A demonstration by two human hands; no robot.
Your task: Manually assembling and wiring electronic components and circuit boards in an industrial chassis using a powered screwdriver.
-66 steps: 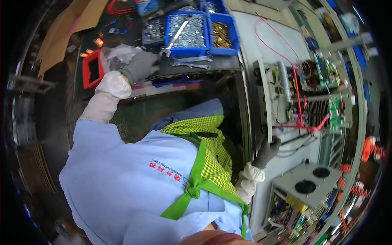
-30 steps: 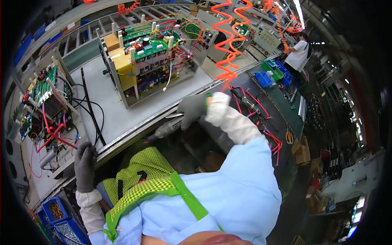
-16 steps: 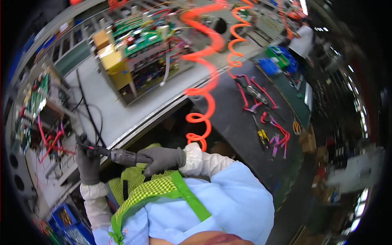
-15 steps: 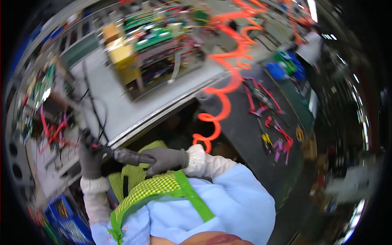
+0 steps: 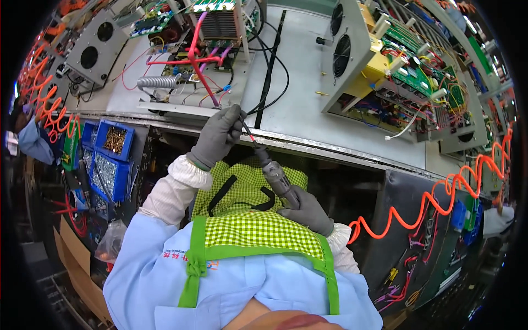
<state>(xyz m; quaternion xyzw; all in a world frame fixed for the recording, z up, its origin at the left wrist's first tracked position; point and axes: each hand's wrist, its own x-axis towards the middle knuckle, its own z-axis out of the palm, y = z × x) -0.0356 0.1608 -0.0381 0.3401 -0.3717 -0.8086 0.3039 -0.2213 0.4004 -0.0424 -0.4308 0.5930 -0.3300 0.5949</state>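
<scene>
My right hand, in a grey glove, is wrapped round the rear of a grey pneumatic screwdriver. The tool tilts up and to the left, in front of my apron. Its thin bit runs up to my left hand, also gloved, whose fingers are closed round the bit's far end. Whether a screw sits at that end is hidden by the fingers. Just beyond my left hand lies an open metal chassis with red cables, a silver coil and a finned heat sink.
Blue bins with brass-coloured and silver fasteners stand at the left. A fan-fitted unit with circuit boards is on the bench at the right. An orange coiled hose stretches across the right. Pliers with yellow handles lie on a dark surface.
My view has swung left, bringing the red-cabled chassis and blue bins further into sight. Both hands still hold the screwdriver, which now points more steeply up toward the bench.
</scene>
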